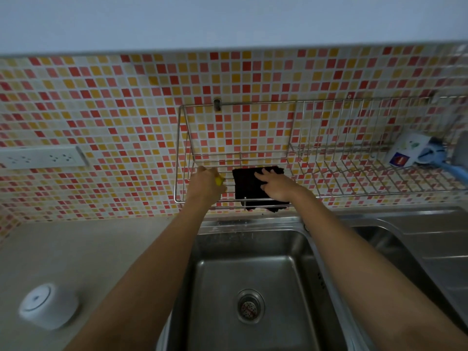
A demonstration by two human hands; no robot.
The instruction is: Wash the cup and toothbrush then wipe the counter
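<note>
A dark cloth (247, 188) lies on the floor of a wire rack (329, 178) fixed to the tiled wall above the sink. My right hand (276, 184) rests flat on the cloth, fingers spread. My left hand (206, 183) is at the rack's left end, closed around something small and yellow (219, 180) that is mostly hidden. A white cup (407, 152) lies on its side at the rack's right end, with a blue toothbrush (453, 168) sticking out of it.
Below the rack is a steel sink (253, 269) with a drain strainer (249, 306), and a second basin (379, 244) to the right. A white round container (48, 305) stands on the beige counter (101, 249) at left. A wall socket strip (43, 157) is at left.
</note>
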